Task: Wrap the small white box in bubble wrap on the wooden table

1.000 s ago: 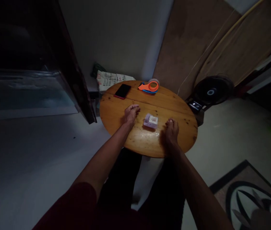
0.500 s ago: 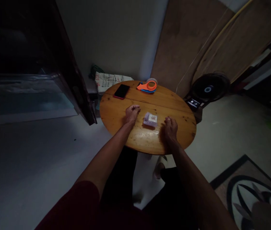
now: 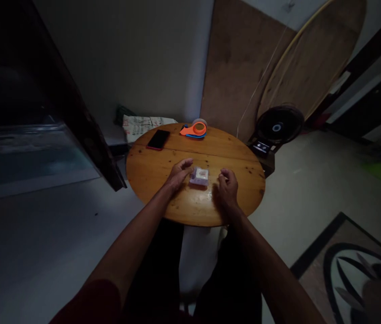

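A small white and pale purple package [image 3: 199,176] lies on the round wooden table [image 3: 190,213] between my two hands. Just left of it is my left hand [image 3: 179,173], thumb and fingers apart, its thumb tip beside the package edge. Whether the thumb touches it I cannot tell. My right hand [image 3: 228,183] is to the right of the package, a gap between them, with the fingers curled in and nothing visible in them.
Toward the back of the table are an orange and blue tape dispenser [image 3: 195,129] and a dark phone [image 3: 158,139]. Behind the edge lies a printed bag [image 3: 143,126]. A black fan [image 3: 280,127] stands beyond the right edge.
The view has shifted, so the table sits further left and lower. My left hand has opened and come up beside the package. My right hand has moved closer to it, still curled.
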The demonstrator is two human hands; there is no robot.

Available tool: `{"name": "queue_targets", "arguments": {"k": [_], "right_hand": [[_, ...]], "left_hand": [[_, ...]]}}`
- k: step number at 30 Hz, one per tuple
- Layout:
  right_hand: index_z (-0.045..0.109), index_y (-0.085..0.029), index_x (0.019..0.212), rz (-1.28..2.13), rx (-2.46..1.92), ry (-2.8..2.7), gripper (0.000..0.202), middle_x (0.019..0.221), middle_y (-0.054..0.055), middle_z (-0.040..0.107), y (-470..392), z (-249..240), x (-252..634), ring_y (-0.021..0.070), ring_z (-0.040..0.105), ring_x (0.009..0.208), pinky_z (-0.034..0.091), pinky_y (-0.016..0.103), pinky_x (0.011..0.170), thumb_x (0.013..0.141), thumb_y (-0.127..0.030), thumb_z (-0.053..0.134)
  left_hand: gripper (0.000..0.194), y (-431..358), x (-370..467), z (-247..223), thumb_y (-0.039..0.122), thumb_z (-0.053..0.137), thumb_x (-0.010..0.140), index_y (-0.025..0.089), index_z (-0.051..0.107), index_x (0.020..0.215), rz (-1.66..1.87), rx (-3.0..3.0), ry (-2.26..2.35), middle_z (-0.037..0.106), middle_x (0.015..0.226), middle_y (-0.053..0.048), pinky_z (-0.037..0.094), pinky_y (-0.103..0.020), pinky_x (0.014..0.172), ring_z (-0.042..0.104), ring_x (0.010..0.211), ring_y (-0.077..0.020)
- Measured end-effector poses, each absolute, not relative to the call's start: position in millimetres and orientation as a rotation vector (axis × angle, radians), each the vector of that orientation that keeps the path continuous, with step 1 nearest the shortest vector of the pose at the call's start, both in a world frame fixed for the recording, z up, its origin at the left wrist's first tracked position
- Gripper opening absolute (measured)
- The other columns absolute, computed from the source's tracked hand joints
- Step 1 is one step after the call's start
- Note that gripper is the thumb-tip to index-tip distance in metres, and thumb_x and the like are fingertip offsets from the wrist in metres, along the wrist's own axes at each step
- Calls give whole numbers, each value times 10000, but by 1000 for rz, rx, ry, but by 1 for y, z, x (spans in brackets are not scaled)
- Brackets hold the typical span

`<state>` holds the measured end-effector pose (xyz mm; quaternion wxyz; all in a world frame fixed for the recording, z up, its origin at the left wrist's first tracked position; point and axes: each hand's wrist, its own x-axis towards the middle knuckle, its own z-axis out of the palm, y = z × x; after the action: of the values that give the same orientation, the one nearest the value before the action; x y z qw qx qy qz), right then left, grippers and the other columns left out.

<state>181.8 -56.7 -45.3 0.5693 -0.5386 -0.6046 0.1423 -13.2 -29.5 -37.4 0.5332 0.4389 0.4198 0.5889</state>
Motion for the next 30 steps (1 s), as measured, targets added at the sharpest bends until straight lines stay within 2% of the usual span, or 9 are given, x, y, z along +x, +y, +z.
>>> {"name": "queue_targets", "arguments": {"k": [3,6,14,19,23,26,30], "right_hand": [[609,-190,1000,214,-1166,-1639,212,1122,101,617,-61,-40,178,209,558,1060,447,384,897,851,-255,473],[637,-199,974,127,-1119,-1806,193,1150,105,622,-60,-25,176,230,555,1099,422,412,938,855,-250,493],[694,-212,939,-187,-1052,-2453,201,1019,49,705,-43,24,174,211,607,910,365,370,816,866,-182,510],[717,-174,865,-466,-1130,-2765,209,852,77,718,-44,35,162,204,594,774,307,375,800,878,-185,508],[698,-128,821,-631,-1121,-2904,231,827,112,703,-47,42,150,211,595,792,280,373,831,856,-113,470],[690,-128,816,-619,-1228,-2874,244,832,122,705,-43,45,144,215,605,807,283,363,834,870,-144,453],[686,-164,847,-369,-1492,-2644,206,862,75,724,-32,51,146,195,631,805,325,313,799,862,-193,483]], "left_hand": [[487,-30,-13,-36,152,677,630,168,632,1115,1347,1049,930,639,1140,-92,434,-311,951,576,1091,-192],[556,-30,-11,-36,139,689,633,163,600,1182,1302,1080,925,616,1174,-104,440,-308,931,569,1095,-199],[643,-32,-9,-36,138,687,651,167,532,1275,1251,1136,876,606,1160,-106,449,-304,893,582,1030,-185],[661,-33,-9,-37,125,648,683,141,477,1321,1218,1203,902,605,1093,-90,454,-289,862,573,974,-162],[668,-35,-7,-35,101,614,695,113,444,1341,1233,1230,919,589,1092,-90,447,-290,875,556,991,-161],[665,-37,-7,-34,108,601,711,106,429,1354,1238,1213,909,582,1101,-102,457,-303,865,557,982,-170],[646,-38,-7,-35,131,620,711,134,460,1337,1229,1220,919,585,1125,-107,458,-309,871,562,985,-180]]}}
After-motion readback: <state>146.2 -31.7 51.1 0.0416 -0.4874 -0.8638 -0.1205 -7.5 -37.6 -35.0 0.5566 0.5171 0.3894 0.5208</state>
